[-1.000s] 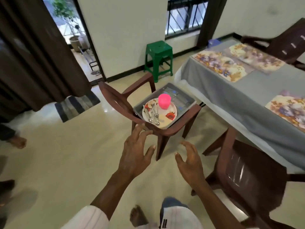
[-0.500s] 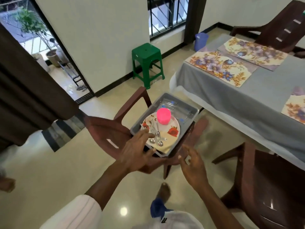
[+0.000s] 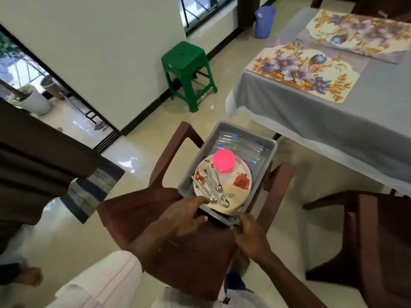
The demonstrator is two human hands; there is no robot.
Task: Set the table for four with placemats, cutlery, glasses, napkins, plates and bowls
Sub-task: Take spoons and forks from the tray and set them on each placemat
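A grey tray [image 3: 264, 144] sits on the seat of a brown plastic chair [image 3: 142, 210]. In the tray lie a floral plate [image 3: 241, 182], an upturned pink bowl [image 3: 223, 161], several spoons and forks [image 3: 213, 187] and clear glasses [image 3: 246, 147] on their sides. My left hand [image 3: 183, 215] grips the tray's near rim, fingers over the edge by the cutlery and thumb below. My right hand [image 3: 250, 234] curls round the tray's near right corner. Two floral placemats [image 3: 302, 72] [image 3: 360, 34] lie on the grey-clothed table [image 3: 311, 123] to the right.
A second brown chair [image 3: 367, 241] stands at the right, close to the table. A green stool [image 3: 186, 67] and a blue bin [image 3: 263, 21] are by the far wall. A striped mat [image 3: 93, 192] and another person's foot [image 3: 29, 276] are at the left.
I have stepped up to the chair. Both hands came forward from open in the air to the tray's near edge and took hold of it.
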